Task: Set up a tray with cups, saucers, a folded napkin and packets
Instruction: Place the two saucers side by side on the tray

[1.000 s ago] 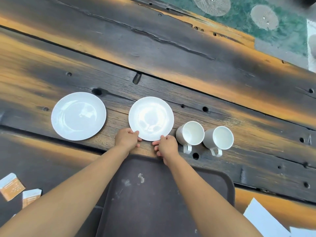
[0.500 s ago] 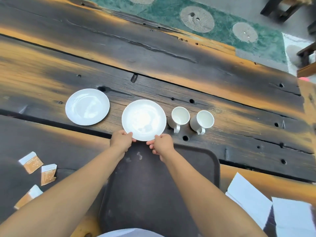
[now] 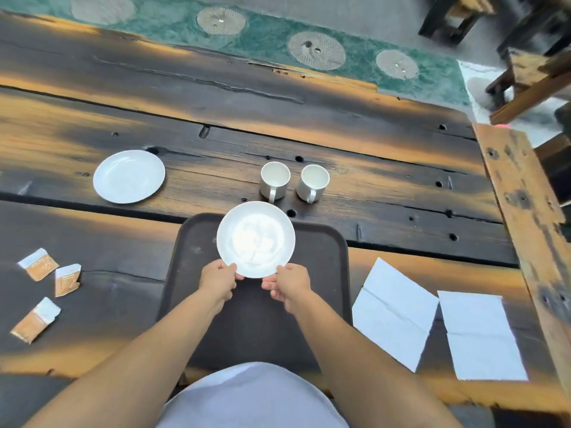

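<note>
- Both arms reach forward side by side over the tray (image 3: 321, 273); the left hand (image 3: 217, 281) and the right hand (image 3: 287, 285) each pinch the near rim of one saucer (image 3: 255, 239)
- I see that saucer level over the tray's far edge; I cannot tell whether it touches the tray
- Just beyond its far rim stand a left cup (image 3: 275, 180) and a right cup (image 3: 313, 182), handles toward me; the second saucer (image 3: 129, 176) lies well apart, far left
- Bare tray shows either side of the wrists; packets (image 3: 38, 264) lie to its left, napkins (image 3: 392, 310) to its right

Tray (image 3: 327, 273): near edge, 6 o'clock, hidden behind shirt (image 3: 253, 396). Packets (image 3: 38, 267), 9 o'clock: print too small to read. Wooden stool (image 3: 531, 78), 2 o'clock: cropped.
</note>
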`<state>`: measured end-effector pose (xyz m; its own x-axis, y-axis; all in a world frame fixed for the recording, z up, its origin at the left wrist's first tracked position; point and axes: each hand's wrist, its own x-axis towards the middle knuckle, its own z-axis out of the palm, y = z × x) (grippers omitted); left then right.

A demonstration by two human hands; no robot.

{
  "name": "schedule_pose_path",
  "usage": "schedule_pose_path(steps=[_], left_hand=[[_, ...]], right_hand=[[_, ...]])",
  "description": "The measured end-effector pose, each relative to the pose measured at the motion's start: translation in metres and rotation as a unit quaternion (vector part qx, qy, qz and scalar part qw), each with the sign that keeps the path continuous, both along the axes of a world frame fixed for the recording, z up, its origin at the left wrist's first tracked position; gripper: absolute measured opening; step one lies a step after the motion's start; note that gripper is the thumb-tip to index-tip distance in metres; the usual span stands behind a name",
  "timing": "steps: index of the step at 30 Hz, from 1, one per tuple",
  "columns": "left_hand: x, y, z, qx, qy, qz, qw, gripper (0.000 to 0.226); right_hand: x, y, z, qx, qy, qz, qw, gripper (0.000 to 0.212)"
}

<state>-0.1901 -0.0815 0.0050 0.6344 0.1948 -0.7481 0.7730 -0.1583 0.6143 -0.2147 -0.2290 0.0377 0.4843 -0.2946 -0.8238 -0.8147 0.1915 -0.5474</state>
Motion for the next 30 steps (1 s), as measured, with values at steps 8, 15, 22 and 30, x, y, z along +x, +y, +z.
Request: schedule_pose_path(steps=[8, 15, 22, 30], left_hand=[[-0.065, -0.070, -0.018, -0.018, 0.026, 0.041, 0.999, 0.016], [-0.096, -0.105, -0.037, -0.019, 0.029, 0.066, 0.997, 0.017], [-0.088, -0.116, -0.039, 0.011, 0.018, 0.059, 0.998, 0.018], [-0.069, -0.141, -0.047, 0.015, 0.021, 0.046, 0.999, 0.018]], right_hand=[[-0.064, -0.069, -0.020, -0.009, 0.001, 0.025, 1.000, 0.025], [-0.087, -0.106, -0.035, -0.023, 0.015, 0.056, 0.998, 0.028], [-0.083, -0.117, -0.041, -0.013, 0.019, 0.053, 0.998, 0.025], [-0.066, -0.144, -0.047, -0.005, 0.028, 0.038, 0.999, 0.027]])
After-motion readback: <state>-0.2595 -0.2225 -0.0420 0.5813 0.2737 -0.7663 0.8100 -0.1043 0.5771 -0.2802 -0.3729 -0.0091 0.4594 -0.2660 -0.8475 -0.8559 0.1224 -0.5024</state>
